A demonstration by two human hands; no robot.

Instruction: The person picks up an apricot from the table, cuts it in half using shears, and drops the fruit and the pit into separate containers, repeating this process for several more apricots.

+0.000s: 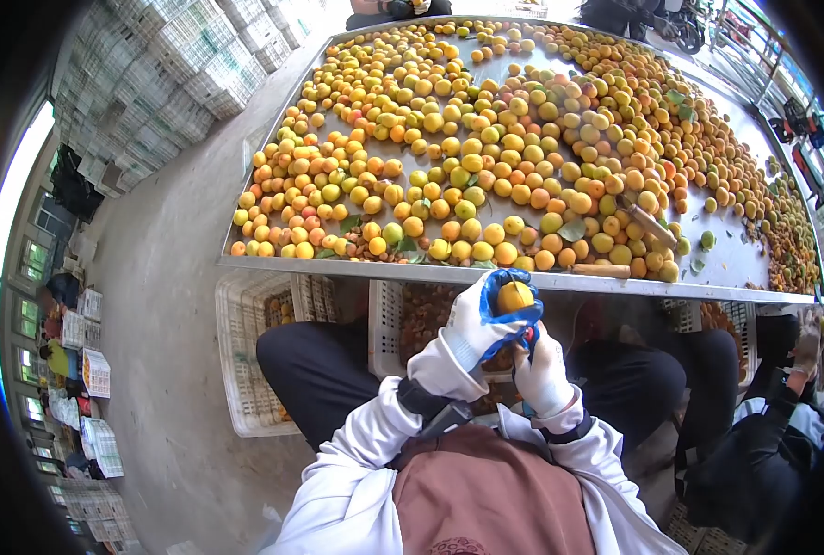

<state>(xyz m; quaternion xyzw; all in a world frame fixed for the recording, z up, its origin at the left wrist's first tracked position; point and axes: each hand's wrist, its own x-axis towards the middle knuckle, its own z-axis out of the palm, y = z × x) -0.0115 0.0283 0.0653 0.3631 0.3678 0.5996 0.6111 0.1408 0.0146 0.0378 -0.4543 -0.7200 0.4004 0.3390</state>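
My left hand (492, 317), in a white glove with a blue coated palm, holds a yellow apricot (514, 296) just in front of the table's near edge. Close below it, my right hand (543, 375), gloved the same way, is closed around something small. A bit of red shows at its fingertips by the apricot, but the kind of thing is hidden. Beyond both hands, many yellow, orange and greenish apricots (449, 201) lie spread over a metal-topped table (384, 270). Two wooden handle-like pieces (601, 271) rest among the fruit near the front edge.
Below the table edge stand white plastic crates (245, 370) with fruit pieces inside. A co-worker in dark clothes (754, 462) sits to my right, a gloved hand (808, 342) raised. Stacked crates (153, 74) line the back left. Loose leaves (572, 229) lie among the apricots.
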